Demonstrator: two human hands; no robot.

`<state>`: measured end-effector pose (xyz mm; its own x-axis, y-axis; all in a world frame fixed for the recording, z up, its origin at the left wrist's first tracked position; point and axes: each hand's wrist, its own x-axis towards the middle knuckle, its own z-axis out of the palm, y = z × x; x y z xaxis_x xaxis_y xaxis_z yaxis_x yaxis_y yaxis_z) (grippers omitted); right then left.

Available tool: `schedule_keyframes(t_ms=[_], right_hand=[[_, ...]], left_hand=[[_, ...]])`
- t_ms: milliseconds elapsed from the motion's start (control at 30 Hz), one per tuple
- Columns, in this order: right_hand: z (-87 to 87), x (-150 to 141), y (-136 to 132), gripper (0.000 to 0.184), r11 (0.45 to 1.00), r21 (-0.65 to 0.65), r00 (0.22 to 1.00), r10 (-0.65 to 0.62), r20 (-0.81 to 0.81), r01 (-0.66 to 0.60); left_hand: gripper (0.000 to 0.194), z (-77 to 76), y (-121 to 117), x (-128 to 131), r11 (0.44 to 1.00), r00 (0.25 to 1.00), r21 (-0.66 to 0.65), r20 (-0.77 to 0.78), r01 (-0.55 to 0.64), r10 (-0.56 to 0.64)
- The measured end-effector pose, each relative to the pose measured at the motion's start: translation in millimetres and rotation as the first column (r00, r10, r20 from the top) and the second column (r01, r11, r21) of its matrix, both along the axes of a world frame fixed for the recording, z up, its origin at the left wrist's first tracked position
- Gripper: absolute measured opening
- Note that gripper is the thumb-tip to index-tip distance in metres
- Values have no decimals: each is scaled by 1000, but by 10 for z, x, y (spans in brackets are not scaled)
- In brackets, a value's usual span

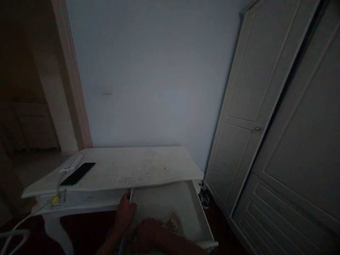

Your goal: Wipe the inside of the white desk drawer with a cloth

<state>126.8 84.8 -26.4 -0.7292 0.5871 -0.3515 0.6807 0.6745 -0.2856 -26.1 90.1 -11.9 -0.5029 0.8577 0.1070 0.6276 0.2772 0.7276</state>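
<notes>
A white drawer [170, 202] is pulled out from the right side of a white desk [132, 163]. At the drawer's left side wall, near the desk front, my left hand [126, 210] is closed around the top edge. My right hand [146, 232] is inside the drawer near its left front, fingers curled and pointing down. Dimness hides what those fingers hold, if anything. Just beyond my right forearm lies a crumpled beige item with a dark pattern [174, 223], perhaps cloth, partly covered by the arm.
On the desk's left lie a dark phone [78, 174] and a white power strip [71, 163] with a cable [26, 221] hanging down. A tall white wardrobe [239, 141] stands at the right. Shoes [204, 198] sit on the floor between desk and wardrobe.
</notes>
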Motion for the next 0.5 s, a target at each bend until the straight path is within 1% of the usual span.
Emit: schedule_keyframes(t_ms=[67, 167, 233, 300, 367, 433, 500], right_hand=[[98, 177, -19, 54, 1000, -22, 998, 3, -63, -4], [260, 649, -29, 65, 999, -14, 989, -53, -137, 52], [334, 983, -20, 80, 989, 30, 985, -139, -106, 143], [364, 1261, 3, 94, 968, 60, 970, -242, -37, 244], [353, 1454, 35, 100, 948, 61, 950, -312, -1, 311], [315, 1539, 63, 94, 945, 60, 947, -320, -25, 321], [266, 1492, 77, 80, 959, 58, 957, -272, -95, 278]], left_hand=[[39, -5, 4, -5, 1000, 1000, -6, 5, 5, -5], [38, -17, 10, -11, 1000, 1000, -21, 13, 3, -3], [40, -26, 9, -14, 1000, 1000, -16, 17, -3, 3], [42, -30, 6, -15, 1000, 1000, -2, 21, -2, 2], [43, -32, 3, -12, 1000, 1000, 4, 23, -1, 1], [40, -32, 5, -6, 1000, 1000, -4, 20, -9, 9], [38, -35, 11, 1, 1000, 1000, -16, 11, -17, 18]])
